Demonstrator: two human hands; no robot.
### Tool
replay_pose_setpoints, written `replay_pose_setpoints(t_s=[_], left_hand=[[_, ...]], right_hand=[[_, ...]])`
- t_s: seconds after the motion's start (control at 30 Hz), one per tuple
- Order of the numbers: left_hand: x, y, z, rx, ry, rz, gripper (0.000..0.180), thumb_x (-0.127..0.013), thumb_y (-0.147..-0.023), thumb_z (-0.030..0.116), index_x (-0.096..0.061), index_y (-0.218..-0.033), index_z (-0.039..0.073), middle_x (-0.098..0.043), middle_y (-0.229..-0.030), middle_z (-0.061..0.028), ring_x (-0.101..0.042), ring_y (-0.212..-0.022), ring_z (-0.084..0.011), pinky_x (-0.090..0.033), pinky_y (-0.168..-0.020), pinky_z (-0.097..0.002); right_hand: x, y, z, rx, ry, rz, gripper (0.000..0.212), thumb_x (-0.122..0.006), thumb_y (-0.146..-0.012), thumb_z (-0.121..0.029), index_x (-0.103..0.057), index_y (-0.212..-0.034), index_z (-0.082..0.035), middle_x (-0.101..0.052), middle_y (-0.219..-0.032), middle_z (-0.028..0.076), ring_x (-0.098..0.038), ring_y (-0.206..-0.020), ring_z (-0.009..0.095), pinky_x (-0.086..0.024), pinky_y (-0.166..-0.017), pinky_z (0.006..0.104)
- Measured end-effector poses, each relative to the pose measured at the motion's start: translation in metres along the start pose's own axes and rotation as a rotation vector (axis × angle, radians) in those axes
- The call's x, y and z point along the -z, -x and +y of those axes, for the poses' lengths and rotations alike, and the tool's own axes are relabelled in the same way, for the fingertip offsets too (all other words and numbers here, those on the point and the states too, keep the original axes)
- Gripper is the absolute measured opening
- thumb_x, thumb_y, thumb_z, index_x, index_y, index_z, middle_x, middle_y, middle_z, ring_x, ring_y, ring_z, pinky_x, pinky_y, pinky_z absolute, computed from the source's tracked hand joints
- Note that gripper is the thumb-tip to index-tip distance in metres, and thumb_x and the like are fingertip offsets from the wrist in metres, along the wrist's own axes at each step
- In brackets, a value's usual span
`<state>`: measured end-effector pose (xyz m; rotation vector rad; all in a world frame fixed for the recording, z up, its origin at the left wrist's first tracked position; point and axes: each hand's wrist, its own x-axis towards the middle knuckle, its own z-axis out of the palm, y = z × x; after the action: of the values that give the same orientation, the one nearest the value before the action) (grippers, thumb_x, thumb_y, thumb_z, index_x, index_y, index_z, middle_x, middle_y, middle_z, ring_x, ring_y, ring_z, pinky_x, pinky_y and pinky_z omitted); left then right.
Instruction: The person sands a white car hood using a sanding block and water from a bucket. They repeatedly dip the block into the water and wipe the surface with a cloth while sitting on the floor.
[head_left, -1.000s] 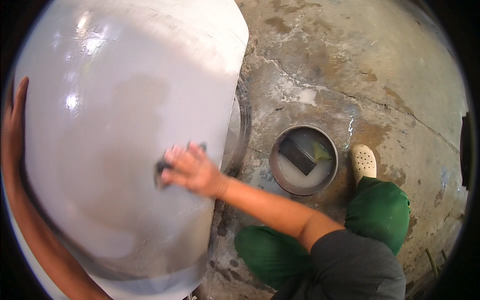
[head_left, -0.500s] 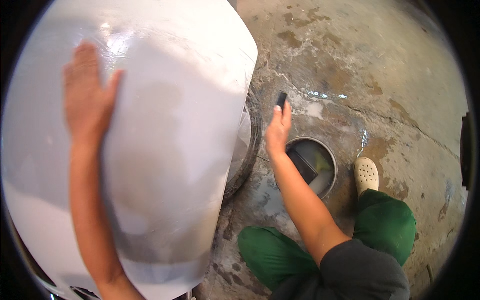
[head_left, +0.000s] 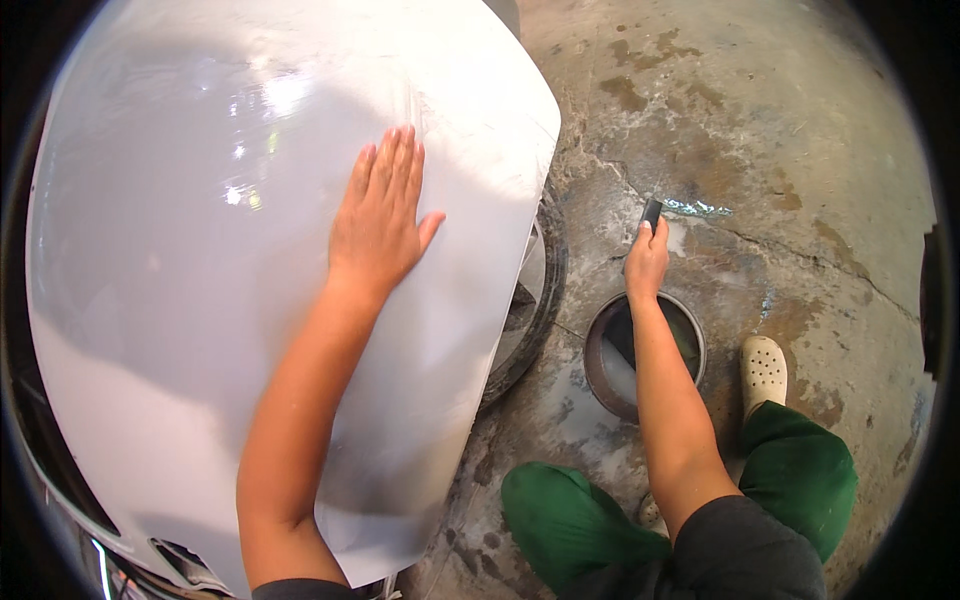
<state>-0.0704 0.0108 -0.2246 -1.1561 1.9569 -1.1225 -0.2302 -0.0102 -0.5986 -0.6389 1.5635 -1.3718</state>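
My left hand (head_left: 382,220) lies flat on the white car hood (head_left: 190,300), its fingers stretched out and slightly apart, with nothing in it. The hood's surface is glossy, with bright reflections and wet-looking streaks near my fingertips. To the right of the hood, my right hand (head_left: 647,262) grips a small dark block (head_left: 652,212) that sticks out past the fingers. That hand is held above the floor, just beyond a round bucket (head_left: 592,370). Cloudy water and a dark flat piece (head_left: 619,333) show inside the bucket, partly covered by my right forearm.
A car tyre (head_left: 556,265) shows beside the hood's right edge. The concrete floor (head_left: 850,200) is stained and cracked, with wet patches. My foot in a beige clog (head_left: 764,372) stands right of the bucket. Car front parts (head_left: 180,562) show at lower left.
My left hand has swept right across the hood, from its far left part toward its right side. My right hand still holds the dark block. The whole view has shifted slightly.
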Motion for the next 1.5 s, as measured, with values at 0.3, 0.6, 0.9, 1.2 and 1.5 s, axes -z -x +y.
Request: replay_pose_setpoints(t_s=[0.3, 0.6, 0.9, 1.2, 1.5], left_hand=[[0.021, 0.131, 0.034, -0.088, 0.020, -0.222, 0.084, -0.058, -0.098, 0.053, -0.039, -0.158, -0.002, -0.031, -0.170, -0.0158, -0.023, -0.160, -0.0295, -0.016, -0.131, -0.0473], [0.018, 0.111, 0.029, -0.148, 0.007, -0.217, 0.083, -0.057, -0.098, 0.056, -0.040, -0.159, 0.002, -0.034, -0.169, -0.0112, -0.027, -0.158, -0.0255, -0.016, -0.132, -0.0468], [-0.027, -0.012, 0.058, -0.148, -0.125, -0.106, 0.083, -0.050, -0.101, 0.060, -0.037, -0.160, 0.002, -0.031, -0.170, -0.0116, -0.021, -0.160, -0.0245, -0.014, -0.132, -0.0437], [-0.030, 0.089, 0.103, -0.341, -0.079, -0.314, 0.087, -0.048, -0.101, 0.060, -0.032, -0.162, 0.001, -0.027, -0.172, -0.0134, -0.020, -0.160, -0.0263, -0.011, -0.132, -0.0439], [-0.035, 0.164, 0.117, -0.420, -0.003, -0.376, 0.092, -0.054, -0.097, 0.062, -0.033, -0.161, 0.000, -0.030, -0.170, -0.0135, -0.025, -0.159, -0.0264, -0.013, -0.132, -0.0452]], right_hand=[[-0.011, 0.001, 0.014, -0.023, 0.166, -0.060, 0.046, -0.048, -0.107, -0.035, -0.055, -0.145, -0.010, -0.071, -0.123, 0.022, -0.066, -0.112, 0.044, -0.049, -0.094, 0.0515], [-0.007, 0.011, -0.006, -0.035, 0.213, -0.132, 0.043, -0.047, -0.108, -0.034, -0.056, -0.142, -0.009, -0.070, -0.122, 0.022, -0.066, -0.112, 0.044, -0.050, -0.093, 0.0515], [-0.008, 0.009, 0.000, 0.049, 0.218, -0.121, 0.041, -0.048, -0.108, -0.031, -0.054, -0.143, -0.009, -0.068, -0.127, 0.021, -0.064, -0.114, 0.044, -0.050, -0.095, 0.0515], [-0.004, 0.003, -0.003, 0.003, 0.230, -0.141, 0.041, -0.048, -0.108, -0.031, -0.055, -0.142, -0.008, -0.068, -0.128, 0.022, -0.064, -0.115, 0.044, -0.050, -0.095, 0.0517], [-0.009, 0.013, 0.002, 0.109, 0.237, -0.150, 0.043, -0.049, -0.107, -0.032, -0.055, -0.143, -0.009, -0.068, -0.129, 0.022, -0.064, -0.117, 0.044, -0.049, -0.097, 0.0521]])
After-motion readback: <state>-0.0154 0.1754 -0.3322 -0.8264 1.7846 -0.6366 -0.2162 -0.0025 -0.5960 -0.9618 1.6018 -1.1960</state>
